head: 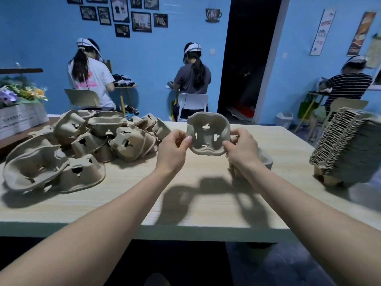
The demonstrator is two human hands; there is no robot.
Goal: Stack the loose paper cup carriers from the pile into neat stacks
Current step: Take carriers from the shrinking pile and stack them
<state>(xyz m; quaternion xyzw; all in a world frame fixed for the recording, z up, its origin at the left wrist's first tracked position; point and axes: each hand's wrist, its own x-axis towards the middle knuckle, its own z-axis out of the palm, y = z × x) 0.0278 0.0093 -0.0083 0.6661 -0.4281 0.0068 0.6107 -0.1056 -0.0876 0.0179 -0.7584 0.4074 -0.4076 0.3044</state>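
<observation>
You hold one carrier (208,134) up above the tabletop (132,195) between both hands, its hollow side facing you: your left hand (172,148) pinches its left edge with thumb and curled fingers, and your right hand (241,148) pinches its right edge the same way. The loose pile (82,145) lies on the tabletop to your left, well apart from the tall stack (348,149) at the right edge. A smaller stack (265,159) sits partly hidden behind your right hand.
</observation>
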